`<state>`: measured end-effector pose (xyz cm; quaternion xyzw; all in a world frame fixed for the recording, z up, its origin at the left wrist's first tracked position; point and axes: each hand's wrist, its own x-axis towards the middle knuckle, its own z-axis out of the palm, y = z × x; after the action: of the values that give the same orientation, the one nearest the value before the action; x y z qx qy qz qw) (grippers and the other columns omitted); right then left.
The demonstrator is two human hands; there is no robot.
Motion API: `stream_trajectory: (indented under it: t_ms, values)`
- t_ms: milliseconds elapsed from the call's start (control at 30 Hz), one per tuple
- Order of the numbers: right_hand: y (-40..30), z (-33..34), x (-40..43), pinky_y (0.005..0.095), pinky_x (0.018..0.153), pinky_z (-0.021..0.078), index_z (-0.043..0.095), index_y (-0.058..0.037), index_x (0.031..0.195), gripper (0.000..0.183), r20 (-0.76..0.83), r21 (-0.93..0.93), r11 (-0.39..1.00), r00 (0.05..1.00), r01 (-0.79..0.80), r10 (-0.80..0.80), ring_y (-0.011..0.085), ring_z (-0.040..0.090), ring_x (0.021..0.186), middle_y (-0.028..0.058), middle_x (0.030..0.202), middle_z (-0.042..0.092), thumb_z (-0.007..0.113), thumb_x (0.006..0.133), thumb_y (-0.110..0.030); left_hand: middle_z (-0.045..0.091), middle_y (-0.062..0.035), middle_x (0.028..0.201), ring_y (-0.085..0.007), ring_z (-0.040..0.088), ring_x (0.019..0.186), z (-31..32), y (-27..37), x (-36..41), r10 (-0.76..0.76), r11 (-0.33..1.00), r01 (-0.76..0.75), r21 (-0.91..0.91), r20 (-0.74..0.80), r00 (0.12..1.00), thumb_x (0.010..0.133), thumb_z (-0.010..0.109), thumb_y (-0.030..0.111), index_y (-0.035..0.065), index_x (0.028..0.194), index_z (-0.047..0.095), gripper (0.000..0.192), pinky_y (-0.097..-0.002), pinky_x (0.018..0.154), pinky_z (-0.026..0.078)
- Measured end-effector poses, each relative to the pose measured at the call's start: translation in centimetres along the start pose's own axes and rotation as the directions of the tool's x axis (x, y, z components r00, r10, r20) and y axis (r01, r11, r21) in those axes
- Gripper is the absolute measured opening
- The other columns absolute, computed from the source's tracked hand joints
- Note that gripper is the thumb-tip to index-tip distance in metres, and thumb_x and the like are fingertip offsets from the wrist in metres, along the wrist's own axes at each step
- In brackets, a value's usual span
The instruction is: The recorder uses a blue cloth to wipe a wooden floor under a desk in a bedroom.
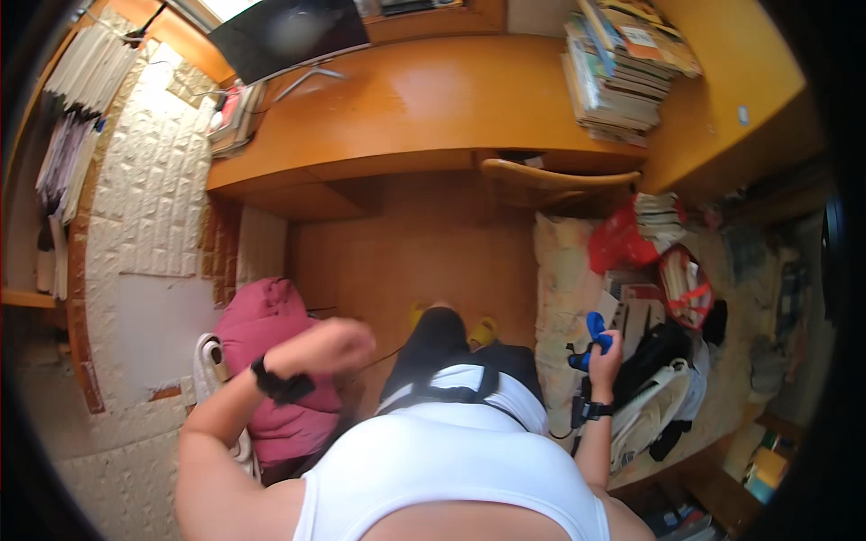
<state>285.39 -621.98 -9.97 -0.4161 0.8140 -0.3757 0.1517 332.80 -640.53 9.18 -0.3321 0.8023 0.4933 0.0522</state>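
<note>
My left hand (338, 346) is raised in front of a pink padded jacket or cushion (267, 318) at my left side. It is blurred by motion and its fingers look curled, so what lies inside it cannot be made out. A black band (281, 384) circles the left wrist. On the other side, my right hand (606, 362) grips a small blue object with black parts (595, 328), perhaps a strap, partly hidden by the fingers. This hand is above the edge of a bed with a patterned cover (565, 270). Its wrist also wears a black band (597, 410).
Ahead stands a wooden desk (433, 95) with a monitor (291, 37) and a tall stack of books (612, 81). A wooden chair (561, 179) is tucked against it. Bags, including a red one (619, 237), and a white-and-black backpack (653, 399) crowd the bed.
</note>
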Motion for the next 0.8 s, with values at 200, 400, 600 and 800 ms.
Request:
stream_trajectory:
  t_ms: [200,400,600,800]
  values:
    - [-4.8,0.1,4.9,0.0362,0.078,0.0437,0.048,-0.0020,0.086,0.018,0.077,0.001,0.995,0.992,0.098,-0.097,0.0353,0.054,0.084,0.0150,0.085,0.050,0.054,0.072,0.006,0.060,-0.0097,0.082,-0.0168,0.060,0.077,-14.5,-4.9,8.4,0.110,0.974,0.038,0.224,-0.610,0.785,0.079,0.056,-0.005,-0.0013,0.087,0.057,0.010,-0.0276,0.067,0.048]
    - [-8.6,0.5,8.4,0.0367,0.083,0.0427,0.047,-0.0009,0.088,0.022,0.022,-0.084,0.993,0.997,0.081,-0.079,0.0355,0.052,0.086,0.0161,0.087,0.051,0.052,0.069,0.009,0.063,-0.0136,0.077,-0.0283,0.063,0.073,-25.9,-19.9,17.1,0.014,0.928,0.303,0.218,-0.832,0.554,0.081,0.057,0.008,0.0013,0.090,0.061,0.012,-0.0359,0.067,0.050]
    - [-12.6,2.1,9.3,0.0357,0.084,0.0414,0.047,-0.0002,0.089,0.022,-0.016,-0.170,0.984,0.999,-0.052,0.050,0.0322,0.049,0.084,0.0141,0.086,0.048,0.050,0.069,0.009,0.061,-0.0169,0.099,-0.0340,0.060,0.090,-33.3,-34.3,25.7,-0.015,0.839,0.464,0.285,-0.839,0.543,0.080,0.058,0.009,0.0037,0.103,0.057,0.023,-0.0419,0.077,0.049]
    - [-16.4,4.6,10.4,0.0349,0.090,0.0388,0.045,-0.0014,0.090,0.025,-0.030,-0.223,0.954,0.980,-0.201,0.199,0.0304,0.048,0.089,0.0135,0.093,0.048,0.047,0.067,0.009,0.059,-0.0187,0.105,-0.0370,0.058,0.092,-36.8,-43.8,31.2,0.028,0.782,0.510,0.358,-0.838,0.545,0.079,0.059,0.008,0.0055,0.107,0.060,0.028,-0.0439,0.078,0.049]
